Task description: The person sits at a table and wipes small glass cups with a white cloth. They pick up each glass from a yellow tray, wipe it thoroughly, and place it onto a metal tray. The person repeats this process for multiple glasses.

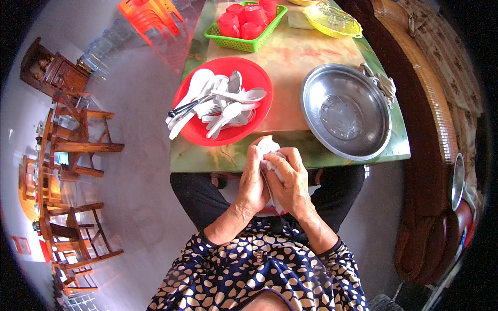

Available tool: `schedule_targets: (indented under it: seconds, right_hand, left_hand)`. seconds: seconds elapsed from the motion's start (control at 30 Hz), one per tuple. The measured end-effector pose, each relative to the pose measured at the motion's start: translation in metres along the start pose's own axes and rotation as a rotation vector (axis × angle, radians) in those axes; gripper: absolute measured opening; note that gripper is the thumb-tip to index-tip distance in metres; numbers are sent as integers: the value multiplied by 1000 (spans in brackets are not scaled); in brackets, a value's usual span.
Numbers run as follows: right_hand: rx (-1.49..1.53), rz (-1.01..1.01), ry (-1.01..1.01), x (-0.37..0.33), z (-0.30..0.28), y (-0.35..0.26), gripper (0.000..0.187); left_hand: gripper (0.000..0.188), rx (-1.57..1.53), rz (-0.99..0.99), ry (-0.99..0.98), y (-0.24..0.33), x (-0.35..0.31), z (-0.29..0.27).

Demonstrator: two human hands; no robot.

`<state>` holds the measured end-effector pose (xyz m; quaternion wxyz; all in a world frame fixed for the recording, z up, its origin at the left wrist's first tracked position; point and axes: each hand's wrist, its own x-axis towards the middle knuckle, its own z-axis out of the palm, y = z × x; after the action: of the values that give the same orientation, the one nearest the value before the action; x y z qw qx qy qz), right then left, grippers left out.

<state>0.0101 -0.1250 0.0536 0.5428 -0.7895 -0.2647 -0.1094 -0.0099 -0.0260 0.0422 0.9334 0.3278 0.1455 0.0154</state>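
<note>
My left hand (252, 182) and my right hand (290, 179) are together over my lap, just off the table's near edge. Both are closed around a bunched white cloth (268, 146). A thin pale strip hangs down between the palms, and whether a spoon is wrapped inside is hidden by the fingers. Just beyond my left hand stands a red plastic basin (220, 139) heaped with white soup spoons (199, 85) and a few metal ones, some with dark handles. To the right of my hands sits a steel basin (345, 111) with only a little shine of water or reflection at its bottom.
On the marbled table (290, 67), a green basket (251, 44) holds several red cups (229, 25). A yellow basket (332, 23) lies at the far right. A crumpled grey cloth (383, 85) rests by the steel basin's rim. Wooden chairs (85, 147) stand left, a wooden bench (423, 103) right.
</note>
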Motion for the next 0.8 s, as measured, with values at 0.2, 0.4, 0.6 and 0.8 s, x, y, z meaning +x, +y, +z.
schedule_targets:
  seconds: [0.2,0.4,0.6,0.8]
  right_hand:
    - [133,73,-135,-13,-12,-7,25]
    - [260,59,-331,-26,-27,-8,27]
    - [337,32,-277,-30,-28,-1,26]
    - [56,-45,-74,-18,-19,8,25]
  left_hand:
    - [51,92,28,94,2,-1,-2]
    - [59,-6,-120,161,9,2,-8]
    - [49,-71,-142,-6,3,-1,-15]
    - [44,-97,-160,9,-6,-8,-11]
